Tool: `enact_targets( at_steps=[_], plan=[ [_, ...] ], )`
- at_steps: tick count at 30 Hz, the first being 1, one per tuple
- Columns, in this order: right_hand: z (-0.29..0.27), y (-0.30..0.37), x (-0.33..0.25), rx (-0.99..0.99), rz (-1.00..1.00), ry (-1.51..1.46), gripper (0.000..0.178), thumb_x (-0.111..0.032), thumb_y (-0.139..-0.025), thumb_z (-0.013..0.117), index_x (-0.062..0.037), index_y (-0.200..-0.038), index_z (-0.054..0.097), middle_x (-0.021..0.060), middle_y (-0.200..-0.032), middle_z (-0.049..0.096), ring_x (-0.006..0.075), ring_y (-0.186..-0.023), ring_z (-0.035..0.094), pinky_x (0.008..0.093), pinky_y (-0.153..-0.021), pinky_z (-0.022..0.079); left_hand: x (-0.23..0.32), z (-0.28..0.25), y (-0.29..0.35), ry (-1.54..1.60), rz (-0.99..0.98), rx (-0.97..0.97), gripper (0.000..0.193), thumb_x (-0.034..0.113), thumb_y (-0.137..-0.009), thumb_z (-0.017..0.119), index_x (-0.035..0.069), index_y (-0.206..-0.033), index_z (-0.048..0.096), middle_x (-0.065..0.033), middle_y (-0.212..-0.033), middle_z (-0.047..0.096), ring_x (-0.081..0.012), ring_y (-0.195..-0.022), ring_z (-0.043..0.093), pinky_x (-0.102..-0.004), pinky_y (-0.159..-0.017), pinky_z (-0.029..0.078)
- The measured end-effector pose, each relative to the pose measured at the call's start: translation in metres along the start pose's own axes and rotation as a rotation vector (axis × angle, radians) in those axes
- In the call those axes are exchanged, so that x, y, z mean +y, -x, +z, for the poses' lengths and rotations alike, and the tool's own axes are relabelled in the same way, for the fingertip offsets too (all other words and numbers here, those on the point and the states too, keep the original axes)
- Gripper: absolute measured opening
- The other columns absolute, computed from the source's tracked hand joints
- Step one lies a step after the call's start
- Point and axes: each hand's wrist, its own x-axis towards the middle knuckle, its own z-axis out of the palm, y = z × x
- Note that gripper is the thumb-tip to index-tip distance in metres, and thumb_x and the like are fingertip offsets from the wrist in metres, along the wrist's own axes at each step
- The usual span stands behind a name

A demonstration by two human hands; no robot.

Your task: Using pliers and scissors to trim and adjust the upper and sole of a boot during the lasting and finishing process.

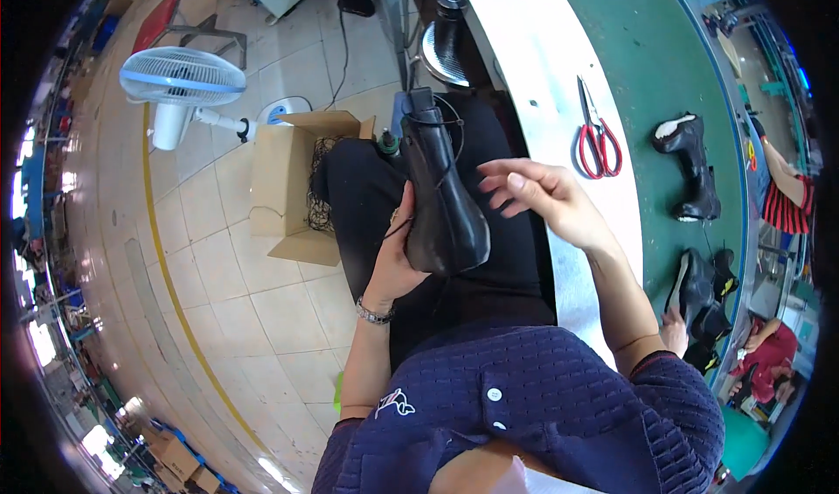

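A black leather boot (443,214) is over my lap, its rounded toe towards me and its narrow shaft pointing away. My left hand (398,262) grips it from the left and below, thumb along its side. A thin dark cord loops near the top of the shaft. To the right of the boot, my right hand (551,197) hovers apart from it, fingers loosely bent and spread, with nothing visible in them. Scissors with red handles (599,149) lie on the pale metal tabletop (559,83) beyond my right hand.
A green conveyor belt (629,66) runs along the right, carrying a black boot (696,171) and more dark footwear (696,289). An open cardboard box (281,179) holding tangled dark cord stands left of my knees, near a white fan (183,83). Dark machine parts (447,44) rise ahead. Co-workers sit at far right.
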Motion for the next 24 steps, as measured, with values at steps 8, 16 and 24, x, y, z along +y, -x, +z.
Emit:
enact_targets(
  at_steps=[8, 16, 24],
  plan=[
    [-0.021, 0.022, -0.021, 0.023, 0.069, 0.106, 0.051, -0.040, -0.100, 0.048, -0.0020, -0.134, 0.053, 0.0116, -0.107, 0.067, 0.0174, -0.096, 0.064, 0.0317, -0.084, 0.051, 0.046, 0.036, -0.022, -0.055, 0.008, 0.124, 0.084, 0.009, -0.073, 0.081, 0.004, -0.145, 0.037, -0.0137, -0.133, 0.053, -0.0237, -0.123, 0.050, -0.0334, -0.103, 0.040],
    [-0.077, 0.104, 0.099, 0.506, 0.197, 1.171, 0.057, -0.023, -0.086, 0.069, -0.0077, -0.137, 0.048, 0.0207, -0.114, 0.057, 0.0346, -0.107, 0.057, 0.0422, -0.094, 0.045, 0.065, -0.023, 0.015, 0.680, -0.416, 0.535, 0.055, 0.036, -0.088, 0.070, 0.003, -0.128, 0.053, -0.0061, -0.113, 0.063, -0.0188, -0.103, 0.060, -0.0354, -0.092, 0.048],
    [-0.078, 0.115, 0.119, 0.463, 0.339, 0.858, 0.057, -0.022, -0.087, 0.064, -0.0040, -0.138, 0.046, 0.0087, -0.101, 0.052, 0.0198, -0.092, 0.054, 0.0347, -0.083, 0.046, 0.080, -0.044, -0.021, 0.313, -0.535, 0.361, 0.062, 0.030, -0.088, 0.071, 0.003, -0.137, 0.044, -0.0081, -0.125, 0.057, -0.0138, -0.112, 0.054, -0.0299, -0.096, 0.043]
  ],
)
